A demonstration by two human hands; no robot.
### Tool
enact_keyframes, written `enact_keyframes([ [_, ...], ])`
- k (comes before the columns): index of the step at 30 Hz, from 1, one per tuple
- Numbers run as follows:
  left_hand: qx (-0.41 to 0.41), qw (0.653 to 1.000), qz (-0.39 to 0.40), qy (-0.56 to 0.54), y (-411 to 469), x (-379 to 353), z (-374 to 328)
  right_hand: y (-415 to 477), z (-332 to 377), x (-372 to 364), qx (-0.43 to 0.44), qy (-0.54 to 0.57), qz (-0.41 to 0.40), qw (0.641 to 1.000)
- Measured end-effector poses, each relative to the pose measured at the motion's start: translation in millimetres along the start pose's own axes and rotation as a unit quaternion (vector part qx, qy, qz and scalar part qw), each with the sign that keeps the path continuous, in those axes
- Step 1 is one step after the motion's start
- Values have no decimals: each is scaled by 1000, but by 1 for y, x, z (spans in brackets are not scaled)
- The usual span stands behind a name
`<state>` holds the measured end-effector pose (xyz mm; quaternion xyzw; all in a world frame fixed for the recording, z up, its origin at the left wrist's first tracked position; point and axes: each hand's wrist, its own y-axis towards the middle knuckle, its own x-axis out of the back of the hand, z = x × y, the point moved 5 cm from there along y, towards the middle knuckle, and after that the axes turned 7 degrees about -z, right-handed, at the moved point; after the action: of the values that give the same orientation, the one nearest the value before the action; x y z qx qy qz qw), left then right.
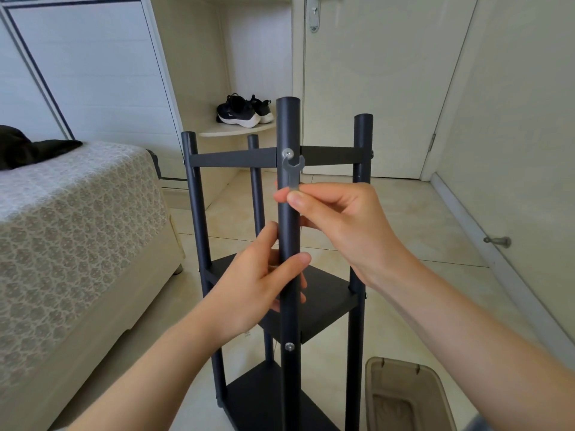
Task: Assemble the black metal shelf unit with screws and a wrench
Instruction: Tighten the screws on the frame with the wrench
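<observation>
Standing upright on the tiled floor (435, 213), the black shelf unit (288, 126) has a bed (77, 219) close on its left and a brown plastic bin (404, 381) by its right foot. The left hand (255, 287) wraps the nearest post, which hides most of its fingers. The right hand (339, 219) pinches a small flat wrench (292, 169), its open end just below the upper screw (288, 154); whether they touch is unclear. The bin and lowest shelf are cut off at the bottom. Black sneakers (239, 115) sit on a corner ledge (236, 130) beside a pale door (373, 88).
</observation>
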<state>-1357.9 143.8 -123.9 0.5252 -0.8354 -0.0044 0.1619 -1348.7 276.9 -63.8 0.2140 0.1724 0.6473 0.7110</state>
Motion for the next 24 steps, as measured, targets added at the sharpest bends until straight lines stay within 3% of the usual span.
enact_keyframes([
  [9, 5, 1000, 17, -14, -2, 7, -5, 9, 1, 6, 6, 30, -9, 999],
  [13, 1, 1000, -26, 13, 1, 14, -4, 9, -7, 0, -19, 17, 25, 999],
  [17, -35, 994, -74, 76, 4, 19, -4, 9, -17, 6, -68, 15, 0, 998],
  [24, -48, 982, -113, 144, 6, 27, -2, 9, -31, 9, -133, -134, -21, 982],
])
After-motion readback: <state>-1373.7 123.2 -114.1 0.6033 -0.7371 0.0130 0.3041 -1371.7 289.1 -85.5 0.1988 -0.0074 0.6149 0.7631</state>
